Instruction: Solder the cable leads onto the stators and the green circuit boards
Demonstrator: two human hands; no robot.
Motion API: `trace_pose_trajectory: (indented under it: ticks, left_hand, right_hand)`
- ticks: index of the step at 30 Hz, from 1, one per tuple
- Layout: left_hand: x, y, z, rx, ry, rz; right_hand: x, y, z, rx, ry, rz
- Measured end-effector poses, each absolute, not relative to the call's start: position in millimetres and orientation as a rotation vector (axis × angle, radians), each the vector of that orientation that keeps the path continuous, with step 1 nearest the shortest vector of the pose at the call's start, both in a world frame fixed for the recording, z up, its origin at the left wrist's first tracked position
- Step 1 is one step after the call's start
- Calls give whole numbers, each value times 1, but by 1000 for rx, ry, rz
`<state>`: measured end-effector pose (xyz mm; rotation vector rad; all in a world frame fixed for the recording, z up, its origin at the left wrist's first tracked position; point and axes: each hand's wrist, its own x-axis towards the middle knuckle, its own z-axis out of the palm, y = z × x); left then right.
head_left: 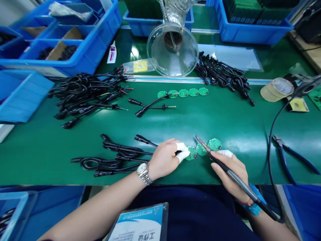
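Observation:
My left hand (165, 157), with white finger cots on its thumb and forefinger, pinches at the left edge of a small round green circuit board (192, 153). That board belongs to a joined strip; its left part and any wire end there are hidden under my fingers. Black cables (125, 157) run in from the left and pass beneath the hand. My right hand (230, 170) grips a soldering iron (233, 177) like a pen. Its tip (197, 138) is just above the strip in this view; whether it touches cannot be told.
Behind lie another strip of boards (183, 93), two short cables (155, 106) and cable piles (85, 90) (223, 72). A clear fume funnel (173, 60) hangs above. Cutting pliers (284, 150), a round tub (277, 89) and the iron's cord (269, 147) are right; blue bins (82, 57) stand left.

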<state>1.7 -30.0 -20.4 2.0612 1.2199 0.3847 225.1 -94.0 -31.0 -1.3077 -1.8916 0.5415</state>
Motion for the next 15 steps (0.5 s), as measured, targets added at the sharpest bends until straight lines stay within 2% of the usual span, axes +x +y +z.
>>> trace_pose_trajectory:
  ticks: [15]
  left_hand:
    - [9, -40, -18, 2414, 1273, 105]
  right_hand:
    - [210, -109, -8, -1092, -2003, 270]
